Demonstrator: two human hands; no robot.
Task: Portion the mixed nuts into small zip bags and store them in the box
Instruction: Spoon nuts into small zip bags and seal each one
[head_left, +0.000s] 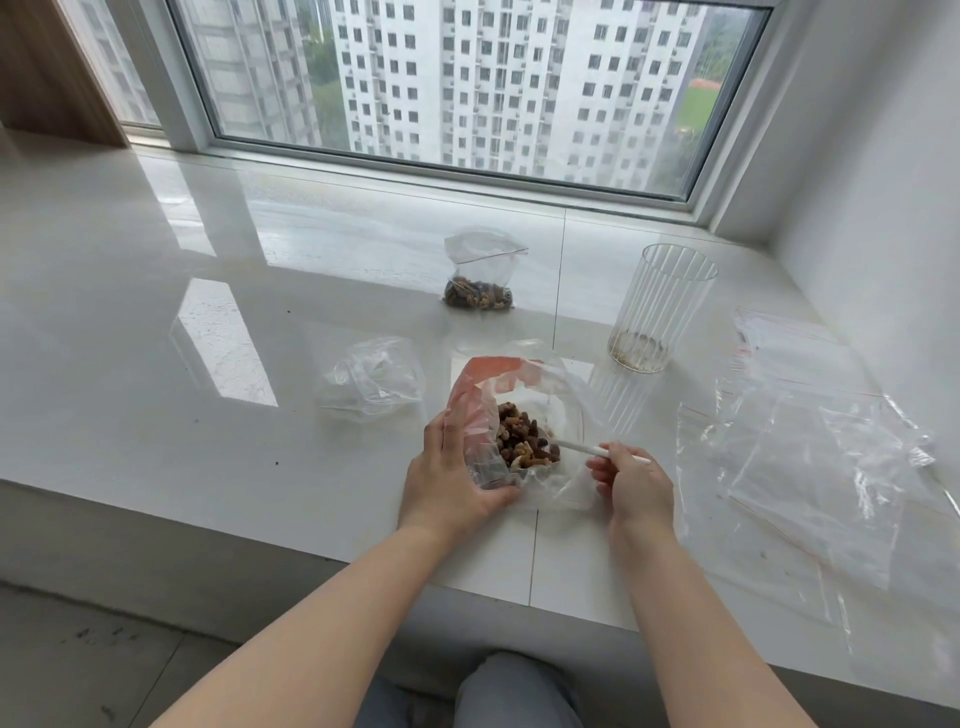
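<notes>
Glossy white stone sill (156, 312) under a wide window (457, 88) facing tower blocks. Left hand (452, 478) gripped the open nut bag (519, 415) near the front edge; right hand (631, 488) pinched a white spoon (597, 449) dipped into the nuts (524, 439). Filled zip bag (480, 280) stood behind; ribbed clear cup (660, 306) and empty bags (810, 457) lay right; crumpled bag (371, 379) left.

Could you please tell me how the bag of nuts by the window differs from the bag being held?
The far zip bag stands alone, untouched, its top pinched in; the near bag lies open, gripped by the left hand, while the right hand holds a white spoon in it. The near bag has a red part. Both are clear and hold mixed nuts.
</notes>
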